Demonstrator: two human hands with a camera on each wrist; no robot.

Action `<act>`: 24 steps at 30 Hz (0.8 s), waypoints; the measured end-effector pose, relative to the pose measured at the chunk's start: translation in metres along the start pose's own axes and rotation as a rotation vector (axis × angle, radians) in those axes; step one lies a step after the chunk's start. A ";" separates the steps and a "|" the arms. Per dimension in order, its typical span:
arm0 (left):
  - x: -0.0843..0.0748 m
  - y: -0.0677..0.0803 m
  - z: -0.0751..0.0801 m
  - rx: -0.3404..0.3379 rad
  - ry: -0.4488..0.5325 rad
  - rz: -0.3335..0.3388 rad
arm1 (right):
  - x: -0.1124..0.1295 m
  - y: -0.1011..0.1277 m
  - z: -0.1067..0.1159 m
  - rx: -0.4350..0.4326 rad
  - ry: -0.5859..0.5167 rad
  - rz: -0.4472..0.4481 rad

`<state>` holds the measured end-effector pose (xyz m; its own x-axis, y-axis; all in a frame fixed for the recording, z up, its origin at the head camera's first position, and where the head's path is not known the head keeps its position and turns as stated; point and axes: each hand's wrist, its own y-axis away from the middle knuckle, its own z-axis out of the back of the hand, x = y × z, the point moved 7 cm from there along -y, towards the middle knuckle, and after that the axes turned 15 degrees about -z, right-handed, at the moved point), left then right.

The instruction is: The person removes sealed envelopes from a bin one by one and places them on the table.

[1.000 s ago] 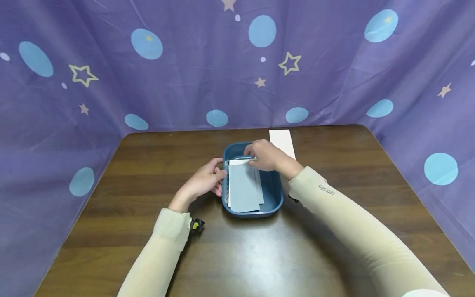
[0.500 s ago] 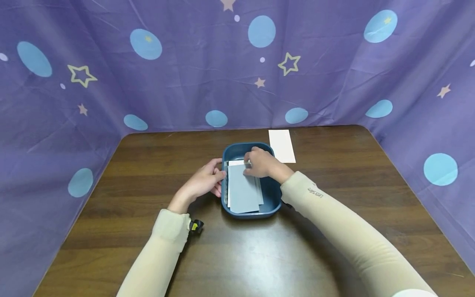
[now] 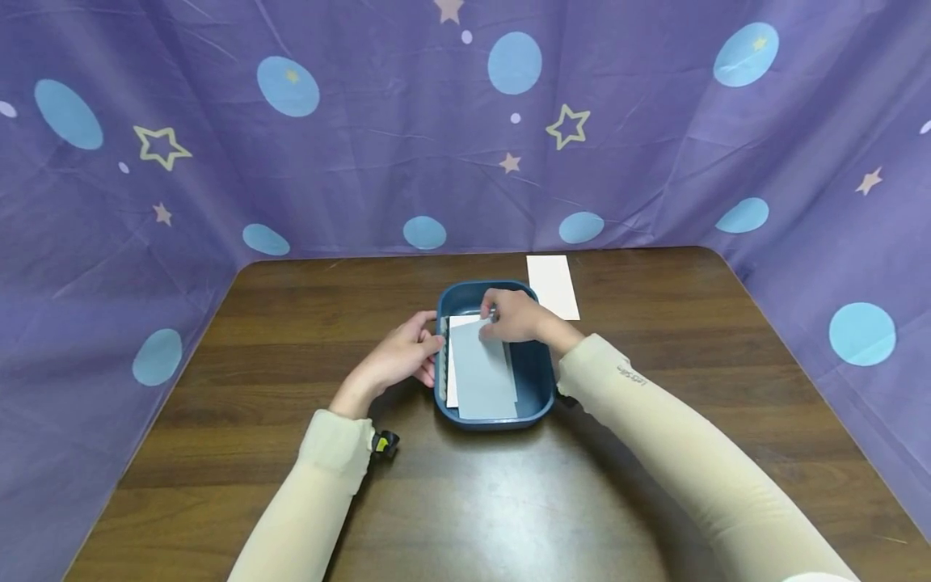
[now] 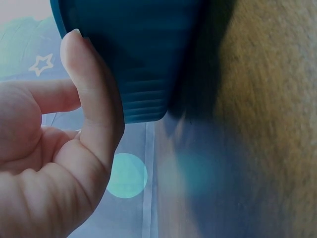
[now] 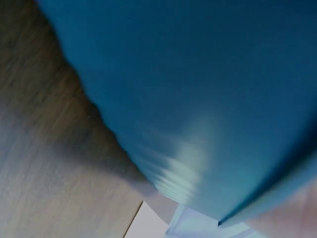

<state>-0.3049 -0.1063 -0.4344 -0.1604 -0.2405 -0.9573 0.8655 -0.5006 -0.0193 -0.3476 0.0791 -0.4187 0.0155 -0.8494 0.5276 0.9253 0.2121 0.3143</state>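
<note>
A dark blue plastic bin (image 3: 538, 396) stands on the table with a pale grey-blue card (image 3: 483, 380) on top of other sheets inside. A white sheet (image 3: 453, 384) shows under the card's left side. My right hand (image 3: 512, 315) reaches over the bin from the right and pinches the card's far end; a small shiny bit shows between its fingers. With thumb at the rim and fingers along the outer wall, my left hand (image 3: 400, 352) holds the bin's left side. In the left wrist view, a digit of the left hand (image 4: 74, 134) lies against the bin wall (image 4: 133, 59).
A white paper (image 3: 553, 283) lies on the brown wooden table (image 3: 291, 339) behind the bin's far right corner. Inside the bin's left wall runs a row of small pale bumps (image 3: 443, 372). A purple curtain (image 3: 378, 162) hangs around the table.
My right hand has come down from the bin's far end onto the card. The card's near end has shifted right, baring more of the white sheet. My left hand has stayed put.
</note>
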 end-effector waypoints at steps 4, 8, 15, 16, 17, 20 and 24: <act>-0.001 -0.001 -0.001 -0.001 0.001 0.005 | -0.003 0.009 0.001 0.066 -0.177 -0.026; 0.000 -0.001 0.000 -0.003 -0.002 0.005 | -0.003 0.019 0.000 0.105 -0.256 -0.020; -0.001 0.000 -0.001 0.007 -0.003 0.009 | 0.000 0.040 0.001 0.084 -0.300 -0.003; -0.001 0.000 -0.001 0.007 -0.003 0.012 | -0.001 0.043 0.001 0.072 -0.306 -0.005; -0.001 0.000 -0.002 0.007 -0.002 0.013 | -0.001 0.045 0.002 0.062 -0.315 -0.005; -0.002 0.001 -0.001 0.010 -0.007 0.016 | -0.003 0.050 0.003 0.042 -0.332 0.000; -0.002 0.001 -0.001 0.013 -0.014 0.015 | -0.004 0.055 -0.001 0.051 -0.339 0.026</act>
<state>-0.3034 -0.1052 -0.4329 -0.1544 -0.2600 -0.9532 0.8616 -0.5076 -0.0011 -0.2960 0.0937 -0.4044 -0.0961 -0.6364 0.7654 0.9062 0.2623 0.3318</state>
